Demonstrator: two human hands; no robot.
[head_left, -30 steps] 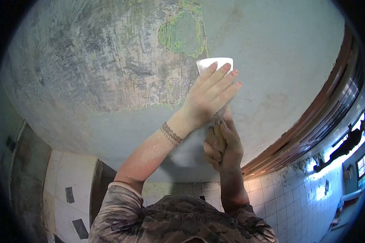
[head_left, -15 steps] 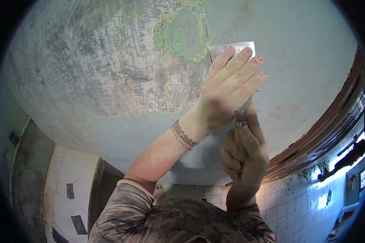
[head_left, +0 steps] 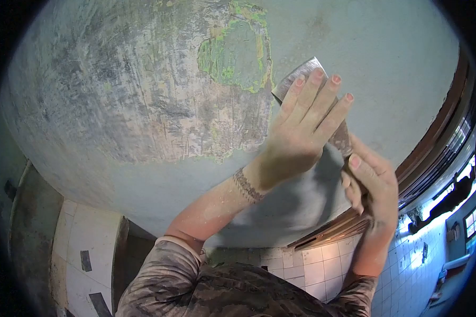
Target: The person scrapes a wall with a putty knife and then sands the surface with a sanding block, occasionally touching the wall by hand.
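A metal scraper (head_left: 341,138) lies slanted against the pale green wall (head_left: 391,68), its wide blade pointing up and left beside the edge of a rough, scraped area (head_left: 164,95). My right hand (head_left: 373,182) is closed round its handle. Over the blade lies my left hand (head_left: 301,127), flat with fingers stretched out, pressing on the metal; the blade's far edge shows past the fingertips. A bright green patch (head_left: 217,55) is on the wall to the left of the blade. Part of the handle is hidden by my right fingers.
A brown wooden frame (head_left: 428,140) runs along the wall's right side. White floor tiles (head_left: 322,264) show below. At the lower left is a pale tiled surface (head_left: 90,238) with dark pieces on it. A window (head_left: 473,221) is at the far right.
My right hand has moved right with the handle, and the scraper has turned so that its blade tilts further left. My left hand still lies on the blade, slightly lower.
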